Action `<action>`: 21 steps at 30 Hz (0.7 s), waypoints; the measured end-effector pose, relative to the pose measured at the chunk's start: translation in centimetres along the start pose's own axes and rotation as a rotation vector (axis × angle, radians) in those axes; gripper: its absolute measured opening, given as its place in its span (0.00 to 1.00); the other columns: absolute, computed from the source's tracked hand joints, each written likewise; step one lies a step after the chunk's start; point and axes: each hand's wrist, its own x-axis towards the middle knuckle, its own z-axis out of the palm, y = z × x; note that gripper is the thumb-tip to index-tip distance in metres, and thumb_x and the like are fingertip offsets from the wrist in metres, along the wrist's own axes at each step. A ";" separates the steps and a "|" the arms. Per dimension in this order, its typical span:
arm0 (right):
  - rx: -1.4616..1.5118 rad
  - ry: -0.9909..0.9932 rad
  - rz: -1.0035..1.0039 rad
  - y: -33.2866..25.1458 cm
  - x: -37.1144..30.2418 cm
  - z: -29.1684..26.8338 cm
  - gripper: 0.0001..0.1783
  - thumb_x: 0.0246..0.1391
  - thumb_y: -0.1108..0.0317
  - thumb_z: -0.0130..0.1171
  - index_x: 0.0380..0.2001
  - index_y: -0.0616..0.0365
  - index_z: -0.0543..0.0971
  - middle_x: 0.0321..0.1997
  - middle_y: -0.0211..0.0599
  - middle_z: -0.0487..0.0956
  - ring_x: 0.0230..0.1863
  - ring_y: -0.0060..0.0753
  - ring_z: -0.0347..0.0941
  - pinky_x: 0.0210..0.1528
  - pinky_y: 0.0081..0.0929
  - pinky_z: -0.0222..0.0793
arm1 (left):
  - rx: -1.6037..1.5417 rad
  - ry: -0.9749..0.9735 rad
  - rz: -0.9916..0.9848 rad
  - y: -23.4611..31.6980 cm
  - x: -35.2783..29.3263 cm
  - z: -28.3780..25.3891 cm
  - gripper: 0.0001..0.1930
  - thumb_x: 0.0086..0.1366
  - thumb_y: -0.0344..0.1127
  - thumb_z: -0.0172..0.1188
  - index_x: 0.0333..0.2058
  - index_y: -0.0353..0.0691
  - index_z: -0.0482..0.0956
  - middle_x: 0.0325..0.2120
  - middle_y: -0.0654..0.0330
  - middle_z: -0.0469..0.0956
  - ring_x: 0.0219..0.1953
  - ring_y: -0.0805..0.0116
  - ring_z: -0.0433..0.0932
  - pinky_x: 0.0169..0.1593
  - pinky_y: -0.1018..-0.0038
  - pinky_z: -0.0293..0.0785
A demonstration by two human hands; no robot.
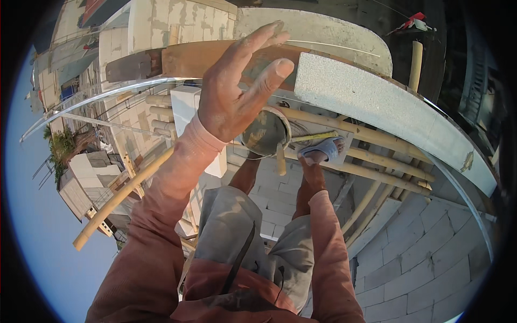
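Left hand (231, 89) hovering nearest camera, fingers (257, 42) open, gripping nothing; right fingers hiding, cannot tell state. Pale block (385, 107) lying right of left thumb (272, 76), probably feeling stiff, bulky, chip-prone; long sides offering surest hold.

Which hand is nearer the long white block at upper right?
Left. The left hand is raised, thumb near the left end of the long white block. The right sleeve ends lower, farther off; the right hand is hard to make out.
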 end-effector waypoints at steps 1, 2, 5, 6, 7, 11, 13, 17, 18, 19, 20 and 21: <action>-0.215 -0.043 -0.014 -2.9 -0.4 2.7 0.55 0.51 0.21 0.54 0.60 0.66 0.77 0.53 0.67 0.80 0.63 0.63 0.74 0.64 0.45 0.69 | -0.071 0.077 -0.095 -0.7 -3.9 -2.1 0.34 0.74 0.50 0.58 0.68 0.34 0.62 0.57 0.46 0.79 0.59 0.57 0.77 0.65 0.63 0.67; -0.238 -0.055 -0.018 -4.0 -0.2 4.7 0.55 0.51 0.21 0.54 0.60 0.66 0.77 0.53 0.67 0.80 0.63 0.63 0.74 0.64 0.45 0.69 | -0.084 0.125 -0.206 -1.4 -8.1 -3.5 0.33 0.73 0.48 0.60 0.66 0.32 0.64 0.56 0.45 0.79 0.59 0.55 0.77 0.64 0.62 0.69; -0.354 -0.127 0.091 -4.2 2.7 9.3 0.52 0.50 0.23 0.58 0.58 0.62 0.78 0.56 0.65 0.80 0.63 0.61 0.74 0.64 0.46 0.69 | -0.034 0.079 -0.566 -3.7 -19.3 -4.8 0.33 0.72 0.48 0.60 0.65 0.28 0.66 0.58 0.41 0.76 0.61 0.51 0.75 0.65 0.60 0.68; -0.261 -0.111 0.040 -4.4 3.4 10.5 0.50 0.50 0.25 0.59 0.59 0.60 0.77 0.58 0.63 0.79 0.63 0.62 0.74 0.64 0.47 0.69 | -0.013 0.011 -0.694 -4.6 -23.2 -4.8 0.36 0.72 0.49 0.60 0.67 0.28 0.62 0.61 0.40 0.72 0.63 0.48 0.72 0.67 0.59 0.66; -0.174 -0.087 0.000 -4.0 3.9 11.1 0.48 0.50 0.27 0.60 0.60 0.58 0.76 0.59 0.61 0.79 0.63 0.62 0.74 0.64 0.48 0.69 | -0.010 -0.062 -0.820 -5.5 -27.3 -4.1 0.39 0.72 0.51 0.60 0.69 0.29 0.59 0.64 0.39 0.68 0.65 0.46 0.69 0.68 0.57 0.65; -0.272 0.061 0.163 -5.0 5.0 11.3 0.44 0.55 0.32 0.60 0.63 0.54 0.72 0.59 0.56 0.79 0.62 0.63 0.75 0.63 0.51 0.70 | 0.114 -0.278 -0.904 -7.5 -39.6 0.3 0.45 0.70 0.56 0.60 0.72 0.31 0.51 0.68 0.39 0.61 0.69 0.42 0.63 0.70 0.54 0.60; -0.395 0.055 0.128 -10.1 1.5 11.4 0.40 0.59 0.36 0.58 0.65 0.52 0.68 0.60 0.55 0.79 0.61 0.63 0.75 0.62 0.55 0.70 | 0.177 -0.371 -0.951 -7.8 -42.5 1.0 0.49 0.68 0.58 0.60 0.73 0.33 0.48 0.68 0.39 0.60 0.70 0.41 0.60 0.71 0.51 0.57; -0.645 0.066 0.094 -12.4 -2.7 7.6 0.36 0.62 0.40 0.57 0.64 0.51 0.69 0.61 0.55 0.77 0.60 0.63 0.76 0.61 0.57 0.71 | 0.153 -0.321 -1.004 -9.5 -41.2 2.4 0.48 0.67 0.58 0.61 0.73 0.35 0.50 0.68 0.43 0.61 0.71 0.45 0.59 0.72 0.52 0.55; -0.679 0.112 0.053 -12.8 -4.4 7.1 0.34 0.63 0.42 0.57 0.63 0.52 0.69 0.62 0.54 0.77 0.59 0.63 0.76 0.60 0.57 0.72 | 0.211 -0.342 -1.004 -10.0 -41.2 2.6 0.47 0.67 0.58 0.60 0.73 0.36 0.50 0.68 0.45 0.62 0.71 0.47 0.60 0.72 0.53 0.56; -0.710 0.153 0.008 -12.7 -5.8 7.0 0.33 0.64 0.43 0.56 0.63 0.54 0.69 0.62 0.54 0.76 0.58 0.64 0.77 0.59 0.57 0.72 | 0.274 -0.365 -1.007 -10.3 -41.3 2.7 0.46 0.68 0.58 0.59 0.74 0.38 0.51 0.69 0.47 0.62 0.71 0.49 0.61 0.71 0.53 0.56; -0.774 0.218 -0.098 -11.8 -6.0 5.8 0.30 0.64 0.48 0.56 0.62 0.55 0.69 0.60 0.53 0.77 0.55 0.66 0.78 0.57 0.57 0.73 | 0.251 -0.350 -1.005 -10.5 -40.4 3.3 0.46 0.68 0.58 0.59 0.74 0.38 0.51 0.69 0.47 0.62 0.71 0.49 0.61 0.71 0.53 0.56; -0.791 0.224 -0.097 -11.2 -5.4 5.8 0.30 0.64 0.48 0.56 0.62 0.55 0.69 0.60 0.53 0.77 0.55 0.66 0.78 0.57 0.57 0.73 | 0.246 -0.390 -1.063 -10.3 -39.4 3.4 0.45 0.68 0.58 0.58 0.73 0.39 0.52 0.68 0.49 0.63 0.70 0.51 0.62 0.71 0.54 0.57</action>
